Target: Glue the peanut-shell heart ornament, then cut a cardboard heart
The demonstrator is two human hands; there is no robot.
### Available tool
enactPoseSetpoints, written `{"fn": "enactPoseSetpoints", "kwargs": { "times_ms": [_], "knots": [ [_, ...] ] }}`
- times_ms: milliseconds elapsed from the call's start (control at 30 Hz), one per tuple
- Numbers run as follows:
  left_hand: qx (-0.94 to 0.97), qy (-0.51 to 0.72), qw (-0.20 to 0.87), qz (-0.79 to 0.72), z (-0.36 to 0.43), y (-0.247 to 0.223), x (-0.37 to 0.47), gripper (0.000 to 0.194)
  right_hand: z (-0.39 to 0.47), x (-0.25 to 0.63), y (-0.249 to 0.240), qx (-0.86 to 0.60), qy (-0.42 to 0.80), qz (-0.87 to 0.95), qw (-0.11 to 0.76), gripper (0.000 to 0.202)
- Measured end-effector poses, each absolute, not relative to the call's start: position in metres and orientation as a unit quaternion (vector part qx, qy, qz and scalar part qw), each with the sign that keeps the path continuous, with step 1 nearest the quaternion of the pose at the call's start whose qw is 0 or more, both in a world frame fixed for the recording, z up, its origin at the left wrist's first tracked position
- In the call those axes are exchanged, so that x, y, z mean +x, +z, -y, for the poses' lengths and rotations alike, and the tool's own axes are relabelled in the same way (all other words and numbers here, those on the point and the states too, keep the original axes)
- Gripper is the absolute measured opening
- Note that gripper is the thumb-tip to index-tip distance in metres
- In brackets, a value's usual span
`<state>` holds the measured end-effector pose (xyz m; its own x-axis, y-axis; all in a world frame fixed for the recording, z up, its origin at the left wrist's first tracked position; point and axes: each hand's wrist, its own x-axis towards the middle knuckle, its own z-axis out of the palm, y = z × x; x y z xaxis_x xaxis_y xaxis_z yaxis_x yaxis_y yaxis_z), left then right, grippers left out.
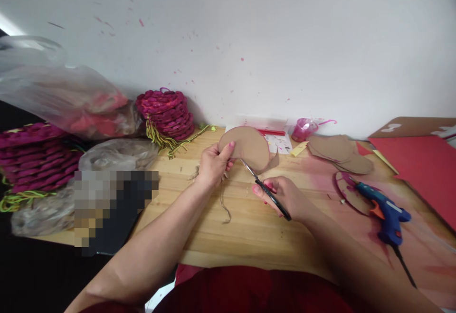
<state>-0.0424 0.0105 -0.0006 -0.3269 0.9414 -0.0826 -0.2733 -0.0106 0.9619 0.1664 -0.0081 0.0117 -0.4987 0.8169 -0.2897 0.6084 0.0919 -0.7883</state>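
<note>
My left hand [214,162] grips a round brown cardboard piece [249,147] at its lower left edge, thumb on top. In my right hand [281,196] is a pair of scissors [261,183] with black handles, its blade tips at the lower edge of the cardboard. A thin strip [274,159] of cardboard sticks out at the disc's right side. Below my left hand a thin curled string [224,206] lies on the wooden table [242,241].
A blue glue gun [388,215], stacked cardboard pieces [331,149], a pink cup [304,130] and red sheets [423,175] are on the right. Magenta woven baskets [169,113] and plastic bags [85,94] stand on the left. A wall [249,33] rises behind.
</note>
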Motion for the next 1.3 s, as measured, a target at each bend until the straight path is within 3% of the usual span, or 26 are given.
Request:
{"fn": "enactPoseSetpoints", "kwargs": {
  "times_ms": [1300],
  "knots": [
    [0.294, 0.644, 0.476, -0.521, -0.0080, 0.0060, -0.0395, 0.051, 0.0085, 0.1660, 0.0106, -0.491, 0.474, 0.722, 0.110, 0.051]
  ]
}}
